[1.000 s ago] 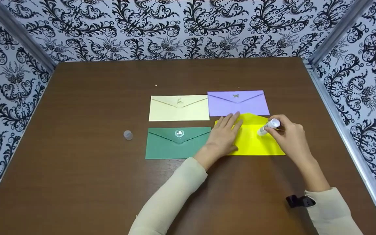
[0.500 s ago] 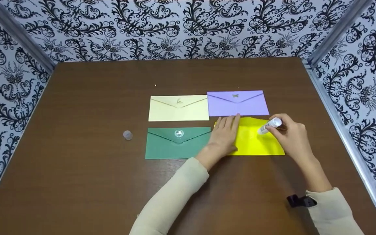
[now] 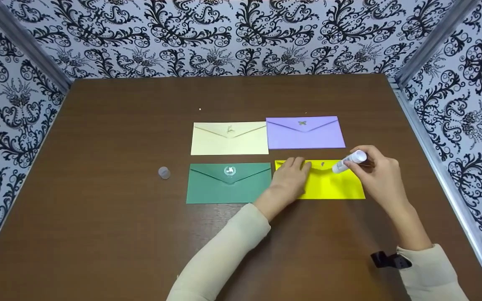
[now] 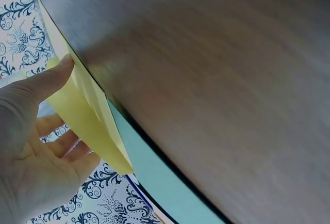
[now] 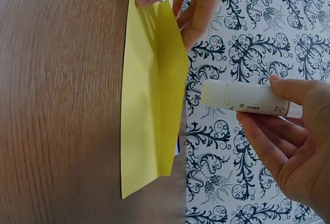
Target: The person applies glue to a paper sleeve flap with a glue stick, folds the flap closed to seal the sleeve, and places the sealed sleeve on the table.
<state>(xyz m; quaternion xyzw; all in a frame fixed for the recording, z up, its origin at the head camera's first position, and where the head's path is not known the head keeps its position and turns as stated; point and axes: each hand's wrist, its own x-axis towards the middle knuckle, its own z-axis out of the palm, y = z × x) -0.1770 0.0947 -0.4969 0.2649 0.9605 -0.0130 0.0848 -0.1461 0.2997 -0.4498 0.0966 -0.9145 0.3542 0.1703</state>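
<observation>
A bright yellow envelope point(image 3: 335, 186) lies on the table in the head view. My left hand point(image 3: 288, 180) is at its left end, fingers bent behind the flap point(image 5: 172, 74) and thumb against the front panel. In the right wrist view the flap leans over the panel, still apart from it. Between thumb and fingers my right hand point(image 3: 385, 182) pinches a white glue stick point(image 3: 349, 161). Uncapped, its pale end point(image 5: 214, 93) points toward the envelope, beside the flap. The printed label on the tube shows in the right wrist view.
A green envelope point(image 3: 228, 193) with a silvery seal lies left of the yellow one. Behind are a cream envelope point(image 3: 232, 146) and a purple envelope point(image 3: 306, 141). A translucent cap point(image 3: 164, 172) sits farther left on the brown table point(image 3: 111, 234). Patterned walls point(image 3: 241, 42) enclose the table.
The yellow flap has swung from raised at the back down toward the front, with the left fingers bending along with it. My right hand has shifted slightly right with the glue stick.
</observation>
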